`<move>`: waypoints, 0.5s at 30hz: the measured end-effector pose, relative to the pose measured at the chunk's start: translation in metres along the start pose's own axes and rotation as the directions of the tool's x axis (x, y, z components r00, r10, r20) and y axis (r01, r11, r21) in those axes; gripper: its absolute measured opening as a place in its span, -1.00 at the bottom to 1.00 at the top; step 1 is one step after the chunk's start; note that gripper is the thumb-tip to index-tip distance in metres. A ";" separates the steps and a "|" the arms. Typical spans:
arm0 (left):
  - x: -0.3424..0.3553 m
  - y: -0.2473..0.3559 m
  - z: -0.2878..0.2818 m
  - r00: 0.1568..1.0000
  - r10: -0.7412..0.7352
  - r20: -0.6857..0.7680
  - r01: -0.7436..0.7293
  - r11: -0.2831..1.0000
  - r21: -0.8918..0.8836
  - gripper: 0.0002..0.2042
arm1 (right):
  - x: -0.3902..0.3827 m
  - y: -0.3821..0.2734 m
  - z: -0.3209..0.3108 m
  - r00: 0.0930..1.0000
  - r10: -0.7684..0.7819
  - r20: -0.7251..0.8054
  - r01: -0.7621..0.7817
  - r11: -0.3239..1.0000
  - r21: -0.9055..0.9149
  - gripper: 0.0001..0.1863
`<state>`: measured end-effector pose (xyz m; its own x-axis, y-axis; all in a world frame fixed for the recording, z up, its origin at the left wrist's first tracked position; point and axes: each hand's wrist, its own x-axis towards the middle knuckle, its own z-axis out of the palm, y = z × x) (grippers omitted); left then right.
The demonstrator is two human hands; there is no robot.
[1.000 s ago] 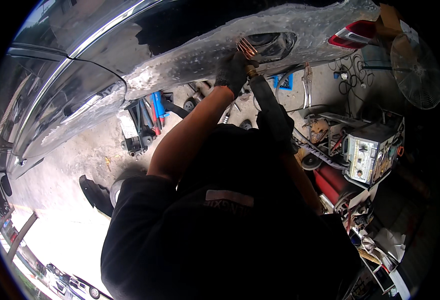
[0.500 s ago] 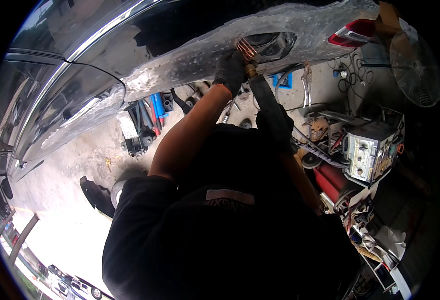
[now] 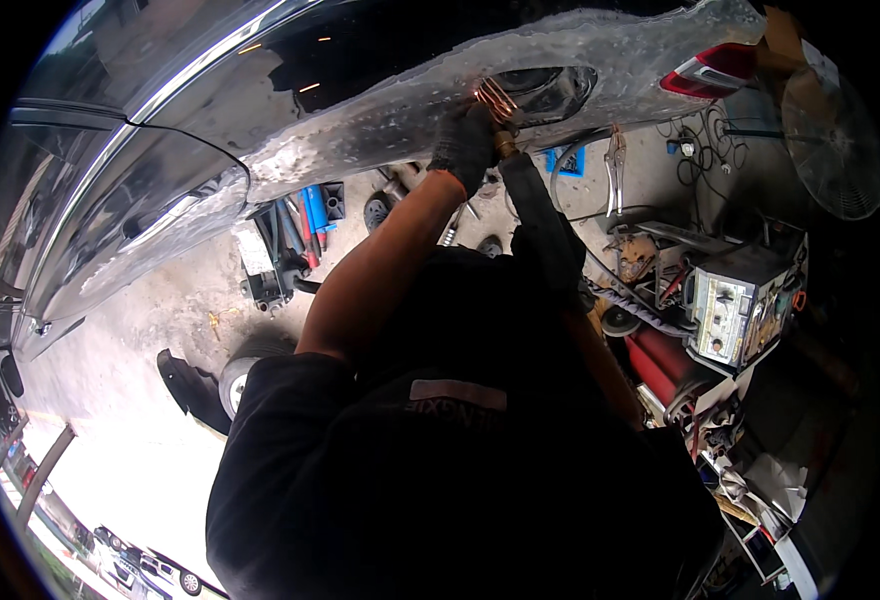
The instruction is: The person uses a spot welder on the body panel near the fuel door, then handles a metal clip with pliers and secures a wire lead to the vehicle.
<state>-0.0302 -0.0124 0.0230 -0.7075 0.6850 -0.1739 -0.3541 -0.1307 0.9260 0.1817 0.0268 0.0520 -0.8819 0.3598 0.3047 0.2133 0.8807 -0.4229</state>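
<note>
My left hand (image 3: pixel 463 140), in a dark work glove, is up against the car's body panel (image 3: pixel 410 105), beside several copper prongs (image 3: pixel 498 102). Its fingers look curled, but whatever they hold is hidden. The prongs sit at the front of a dark stud-welding gun (image 3: pixel 532 190) with a brass collar (image 3: pixel 504 145). A small bright glow shows where the prongs meet the bare metal, near the oval recess (image 3: pixel 550 92). My right hand (image 3: pixel 552 255), dark and in shadow, grips the rear of the gun. Orange spark streaks lie over the black paint at upper left.
Right of me stand a welding power unit (image 3: pixel 725 315), a red cylinder (image 3: pixel 658 362) and a fan (image 3: pixel 833 145). Locking pliers (image 3: pixel 615 170) and loose cables lie near the car. On the left are a floor jack (image 3: pixel 265 270), blue and red tools, and a wheel (image 3: pixel 235 385).
A bright glow has appeared at the prong tips, and orange sparks now streak across the upper left. My hands and the gun hold almost the same place.
</note>
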 end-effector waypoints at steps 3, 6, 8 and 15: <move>-0.002 0.016 0.002 0.945 -0.320 0.062 0.316 0.855 -0.412 -0.81 | 0.001 0.000 0.002 0.998 -0.014 -0.062 0.015 1.000 0.022 -0.80; -0.020 0.023 0.010 0.972 -0.234 0.027 0.234 0.944 -0.234 -0.80 | 0.002 -0.005 -0.002 0.999 0.035 -0.012 -0.035 0.999 -0.014 -0.81; -0.034 0.012 0.010 0.999 -0.030 0.019 0.028 0.994 0.108 -0.78 | -0.008 -0.004 0.007 0.977 0.195 0.086 -0.196 0.981 0.003 -0.80; -0.072 -0.056 0.022 0.947 0.111 0.301 -0.284 0.725 0.627 -0.89 | -0.092 0.001 0.009 0.869 0.470 0.154 -0.494 0.838 0.230 -0.80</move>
<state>0.0542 -0.0386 -0.0092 -0.5256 0.8498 0.0393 0.3283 0.1600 0.9309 0.2595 -0.0083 0.0160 -0.7308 0.6795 -0.0650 0.5178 0.4898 -0.7014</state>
